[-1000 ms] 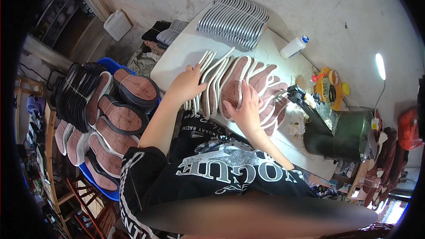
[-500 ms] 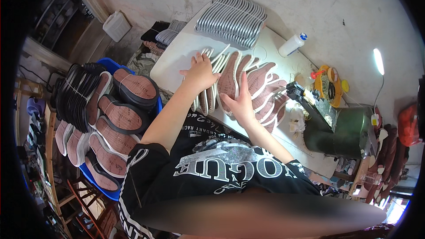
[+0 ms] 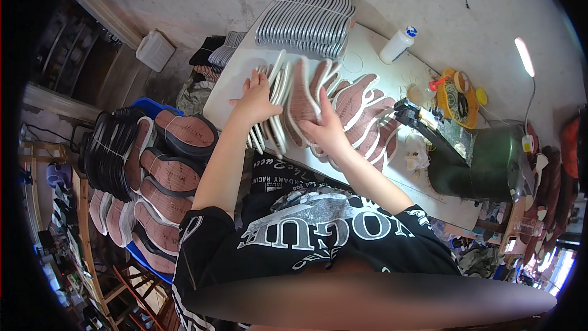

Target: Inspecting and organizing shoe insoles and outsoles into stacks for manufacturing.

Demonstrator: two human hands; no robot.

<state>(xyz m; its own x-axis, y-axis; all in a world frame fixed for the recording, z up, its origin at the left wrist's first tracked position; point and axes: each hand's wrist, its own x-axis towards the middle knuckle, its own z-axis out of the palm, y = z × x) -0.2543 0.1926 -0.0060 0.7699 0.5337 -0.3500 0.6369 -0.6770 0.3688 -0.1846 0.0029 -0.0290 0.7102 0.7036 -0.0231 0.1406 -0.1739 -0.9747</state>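
Observation:
A row of shoe soles (image 3: 357, 105), with brown faces and white edges, overlaps across the white table in front of me. My left hand (image 3: 255, 99) lies over the upright, white-edged soles at the left end, fingers spread and thumb on their near side. One sole (image 3: 278, 67) there pokes up higher than its neighbours. Farther right, my right hand (image 3: 327, 127) grips soles (image 3: 301, 101) leaning in the middle of the row, thumb on the brown face and fingers along the white edge. The undersides of both hands are hidden.
A tied bundle of grey-edged soles (image 3: 304, 21) stands at the table's back, near a white bottle (image 3: 398, 46). On the right are a yellow basket (image 3: 468, 107), a dark machine arm (image 3: 432, 129) and a green cylinder (image 3: 487, 165). More soles fill a blue tub (image 3: 142, 256) at left.
The soles under my left hand have been brought more upright. My right hand has closed in around the middle soles. The whole view has shifted slightly.

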